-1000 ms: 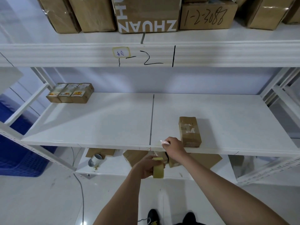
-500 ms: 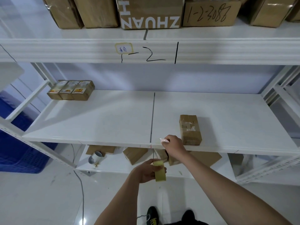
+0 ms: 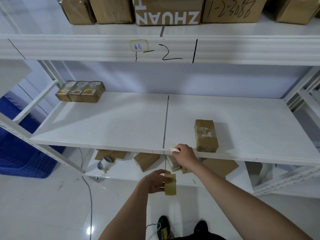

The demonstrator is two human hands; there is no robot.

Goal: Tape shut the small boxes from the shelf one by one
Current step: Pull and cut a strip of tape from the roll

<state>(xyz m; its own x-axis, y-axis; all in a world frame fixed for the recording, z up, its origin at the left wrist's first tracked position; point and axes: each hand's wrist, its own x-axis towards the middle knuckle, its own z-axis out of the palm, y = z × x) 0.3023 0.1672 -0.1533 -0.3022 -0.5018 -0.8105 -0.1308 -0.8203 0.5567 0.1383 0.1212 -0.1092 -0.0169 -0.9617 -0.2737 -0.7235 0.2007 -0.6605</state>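
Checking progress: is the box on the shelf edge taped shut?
Shut: the small box lies flat near the right hand, flaps closed under glossy tape.

Two bare forearms enter from the lower edge of the head view. No sleeves, wristbands, watches or gloves are visible along either arm; both are uncovered up to the frame edge. The left hand and right hand carry no visible rings.

Footwear: two dark shoes at the bottom centre. The left shoe is black with yellow laces crossing its upper. The right shoe is black; its laces cannot be made out.

Clothing: a strip of dark, apparently black garment shows at the bottom edge behind the shoes; type and detail cannot be determined.
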